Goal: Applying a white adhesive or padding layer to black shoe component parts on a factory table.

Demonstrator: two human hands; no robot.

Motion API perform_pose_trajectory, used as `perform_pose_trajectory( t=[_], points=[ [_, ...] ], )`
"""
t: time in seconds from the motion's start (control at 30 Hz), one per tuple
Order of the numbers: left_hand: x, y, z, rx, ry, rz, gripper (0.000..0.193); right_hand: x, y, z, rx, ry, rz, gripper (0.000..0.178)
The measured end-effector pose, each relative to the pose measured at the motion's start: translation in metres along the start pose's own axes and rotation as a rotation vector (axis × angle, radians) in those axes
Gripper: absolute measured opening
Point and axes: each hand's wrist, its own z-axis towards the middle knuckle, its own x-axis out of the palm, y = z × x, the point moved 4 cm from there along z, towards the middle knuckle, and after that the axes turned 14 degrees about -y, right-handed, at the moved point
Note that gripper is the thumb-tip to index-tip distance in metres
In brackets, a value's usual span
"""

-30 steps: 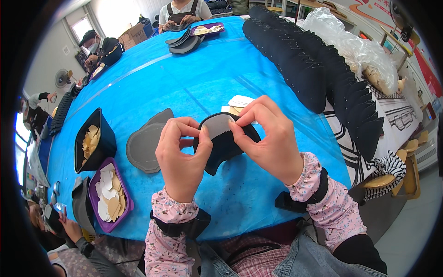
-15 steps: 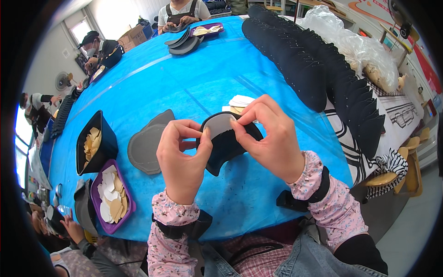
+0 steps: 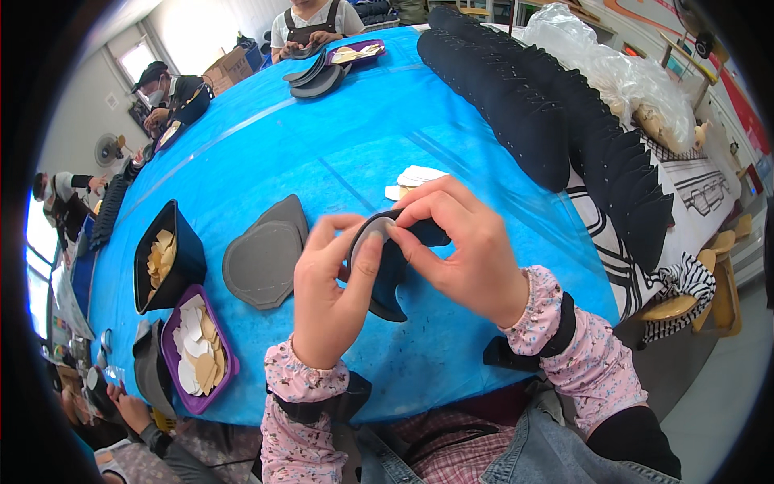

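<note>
Between my two hands, above the blue-covered table, is a curved black padded piece (image 3: 390,292) with a grey inner face. My left hand (image 3: 329,294) pinches its near-left edge, thumb lying along the grey side. The thumb and fingertips of my right hand (image 3: 468,262) grip the upper edge close by. The fingers cover part of the piece, and its far end shows behind my right hand. Left of my hands lie flat grey rounded pieces (image 3: 262,264), overlapping. Just beyond my right hand sits a small pile of white and tan cutouts (image 3: 418,175).
A black bin (image 3: 184,270) and a purple tray (image 3: 232,365) with white and tan cutouts stand at left. Long rows of black pieces (image 3: 516,121) line the right, beside a clear plastic bag (image 3: 621,81). Several people work around the table; one hand (image 3: 131,407) is at lower left.
The black piece has turned and bent more sharply between my hands. My left hand has shifted right, its thumb further over the grey face; my right hand has moved slightly left.
</note>
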Motion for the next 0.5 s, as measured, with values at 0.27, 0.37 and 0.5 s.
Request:
perform_pose_trajectory(
  t=[0.27, 0.37, 0.5],
  points=[
    [0.001, 0.003, -0.002, -0.04, -0.061, 0.01, 0.023, 0.001, -0.008, -0.003, 0.195, 0.052, 0.07, 0.014],
    [-0.003, 0.01, 0.001, -0.07, -0.101, -0.019, 0.021, 0.004, -0.029, -0.012, 0.316, 0.043, 0.25, 0.018],
    [-0.012, 0.009, 0.006, -0.148, -0.046, -0.078, 0.015, 0.009, -0.029, -0.017, 0.048, 0.293, 0.061, 0.017]
  ],
)
